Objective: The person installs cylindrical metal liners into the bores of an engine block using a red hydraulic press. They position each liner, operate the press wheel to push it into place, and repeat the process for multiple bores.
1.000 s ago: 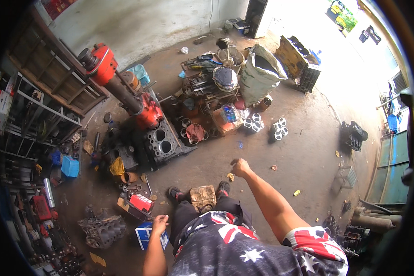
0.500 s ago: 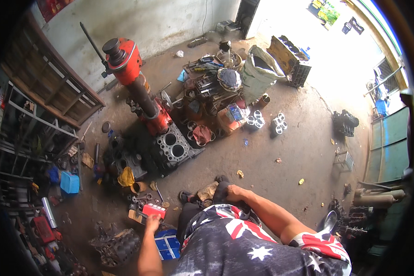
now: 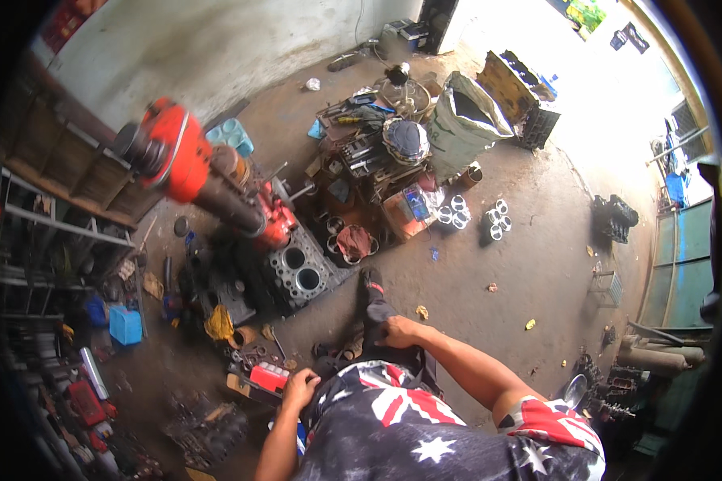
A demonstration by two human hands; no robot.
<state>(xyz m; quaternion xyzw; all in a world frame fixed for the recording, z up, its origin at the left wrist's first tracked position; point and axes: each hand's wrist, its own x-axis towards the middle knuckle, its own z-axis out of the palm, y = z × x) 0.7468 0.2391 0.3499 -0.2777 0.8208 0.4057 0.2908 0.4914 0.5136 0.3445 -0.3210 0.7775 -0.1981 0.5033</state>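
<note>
My left hand (image 3: 299,390) rests against my left thigh, beside a red box (image 3: 269,377) with a pale top. Its fingers lie loosely on the dark trousers and nothing shows in them. My right hand (image 3: 399,331) lies over the knee of my right leg (image 3: 379,313), fingers draped on the cloth, with no object visible. Ahead of my feet stands an engine block (image 3: 301,268) with two open round bores on its top face. A red boring machine (image 3: 241,200) with a thick dark column leans over the block's far end.
Several pistons (image 3: 455,212) stand on the floor ahead to the right, near a sack (image 3: 467,128). Tools and parts crowd a low bench (image 3: 369,152). A blue container (image 3: 124,325) sits at left. Another engine block (image 3: 206,429) lies near my left arm.
My left hand has drawn back from the red box to my thigh. My right foot has stretched forward toward the engine block, the right hand staying on that leg. The view has shifted.
</note>
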